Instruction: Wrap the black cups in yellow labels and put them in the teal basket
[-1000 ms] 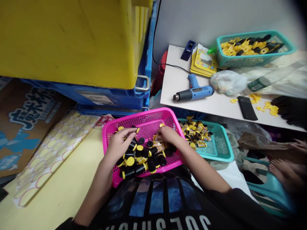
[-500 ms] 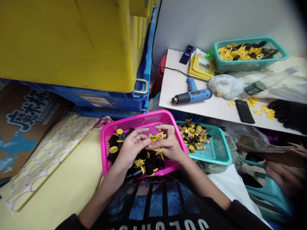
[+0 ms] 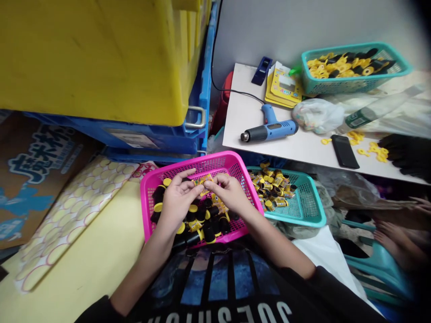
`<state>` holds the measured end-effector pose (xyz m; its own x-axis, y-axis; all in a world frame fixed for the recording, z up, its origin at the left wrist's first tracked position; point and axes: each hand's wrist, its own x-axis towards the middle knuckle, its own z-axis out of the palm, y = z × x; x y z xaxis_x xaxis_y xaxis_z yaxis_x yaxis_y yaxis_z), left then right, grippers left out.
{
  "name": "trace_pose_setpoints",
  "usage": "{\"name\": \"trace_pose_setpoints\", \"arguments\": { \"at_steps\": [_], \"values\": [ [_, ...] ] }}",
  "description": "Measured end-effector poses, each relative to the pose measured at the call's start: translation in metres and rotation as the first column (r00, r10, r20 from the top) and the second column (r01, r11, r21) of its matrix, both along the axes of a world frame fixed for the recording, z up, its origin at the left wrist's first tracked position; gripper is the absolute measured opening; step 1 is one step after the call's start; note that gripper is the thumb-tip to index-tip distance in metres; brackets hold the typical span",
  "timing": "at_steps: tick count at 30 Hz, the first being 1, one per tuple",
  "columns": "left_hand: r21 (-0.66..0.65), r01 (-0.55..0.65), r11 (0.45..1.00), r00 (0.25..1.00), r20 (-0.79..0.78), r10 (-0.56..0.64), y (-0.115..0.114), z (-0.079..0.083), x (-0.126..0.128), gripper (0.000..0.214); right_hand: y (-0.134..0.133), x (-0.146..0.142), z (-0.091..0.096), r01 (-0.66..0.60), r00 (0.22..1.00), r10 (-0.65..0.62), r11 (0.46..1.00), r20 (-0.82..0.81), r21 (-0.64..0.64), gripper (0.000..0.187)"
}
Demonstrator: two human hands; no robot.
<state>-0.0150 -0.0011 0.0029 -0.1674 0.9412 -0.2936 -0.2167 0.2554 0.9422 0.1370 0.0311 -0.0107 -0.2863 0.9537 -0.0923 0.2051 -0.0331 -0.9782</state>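
Over a pink basket [image 3: 244, 177], both hands meet at a small yellow printed wrapper [image 3: 203, 179]. My left hand [image 3: 178, 197] has its thumb and fingers closed at the wrapper's near left edge, with one finger raised. My right hand [image 3: 230, 190] pinches the wrapper's right end between thumb and forefinger. Part of the wrapper is hidden behind the fingers. Below them in the basket lie several black tubes with yellow caps [image 3: 208, 229], and more yellow wrappers [image 3: 219, 206] lie near my right hand.
A teal basket [image 3: 310, 202] of yellow-labelled tubes stands right of the pink one. On the white table lie a blue heat gun [image 3: 272, 130], a phone [image 3: 345, 151], a bottle [image 3: 362, 117] and another teal basket [image 3: 357, 85]. Yellow and blue crates [image 3: 134, 67] rise at left. Another person's hand [image 3: 420, 204] shows at far right.
Both hands have shifted slightly left with the wrapper. My right hand's fingers have turned to pinch it from the right, and more of the basket's contents show beneath.
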Motion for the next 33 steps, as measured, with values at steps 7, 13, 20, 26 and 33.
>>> {"name": "trace_pose_setpoints", "arguments": {
  "at_steps": [7, 13, 20, 26, 33],
  "values": [
    [-0.022, -0.2, 0.98, 0.958, -0.214, 0.19, 0.002, -0.006, -0.029, 0.033, 0.004, 0.001, -0.003, -0.452, 0.827, 0.431, 0.892, 0.361, -0.03, 0.026],
    [0.035, -0.262, 0.965, 0.941, -0.213, 0.263, -0.001, -0.01, -0.041, 0.023, -0.015, -0.012, -0.019, -0.778, 0.398, 0.582, 0.624, 0.709, -0.075, 0.044],
    [-0.061, -0.213, 0.975, 0.977, -0.037, 0.211, -0.004, -0.026, -0.049, 0.036, -0.001, 0.02, -0.008, -0.501, 0.693, 0.422, 0.865, 0.584, -0.03, 0.021],
    [-0.072, -0.094, 0.993, 0.994, -0.07, 0.089, -0.004, -0.024, -0.038, 0.039, 0.012, 0.03, 0.001, 0.025, 0.954, -0.051, 0.995, -0.294, -0.093, 0.035],
    [-0.033, -0.063, 0.998, 0.995, -0.084, 0.06, -0.004, -0.019, -0.028, 0.041, 0.017, 0.023, 0.008, -0.121, 0.924, 0.05, 0.978, -0.378, -0.169, 0.031]
  ]
}}
